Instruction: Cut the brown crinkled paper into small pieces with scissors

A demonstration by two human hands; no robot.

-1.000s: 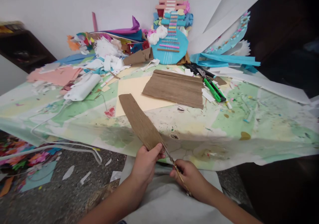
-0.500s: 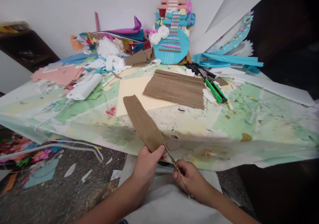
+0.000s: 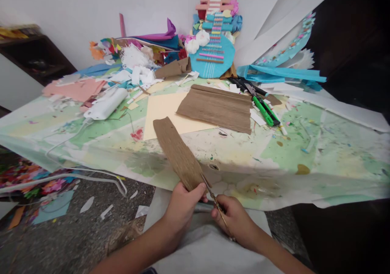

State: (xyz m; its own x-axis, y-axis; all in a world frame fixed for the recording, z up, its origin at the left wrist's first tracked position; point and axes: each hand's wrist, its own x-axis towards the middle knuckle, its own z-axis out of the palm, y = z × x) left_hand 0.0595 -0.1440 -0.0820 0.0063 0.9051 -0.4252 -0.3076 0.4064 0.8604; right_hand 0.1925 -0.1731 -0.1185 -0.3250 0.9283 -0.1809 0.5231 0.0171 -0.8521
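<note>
My left hand pinches the near end of a long brown crepe paper strip, which slants up and away over the table's front edge. My right hand is closed round a pair of scissors. Their blades meet the strip's right edge just beside my left thumb. A larger folded sheet of the same brown paper lies on the table, partly over a cream sheet.
The table wears a paint-stained green and white cover. Green-handled cutters and pens lie right of the brown sheet. A white roll, pink paper and coloured scraps crowd the back left. A blue paper guitar leans on the wall. Scraps litter the floor.
The scissors have worked a little further along the strip's edge. The view has shifted slightly down and left, so everything sits a bit higher and to the right.
</note>
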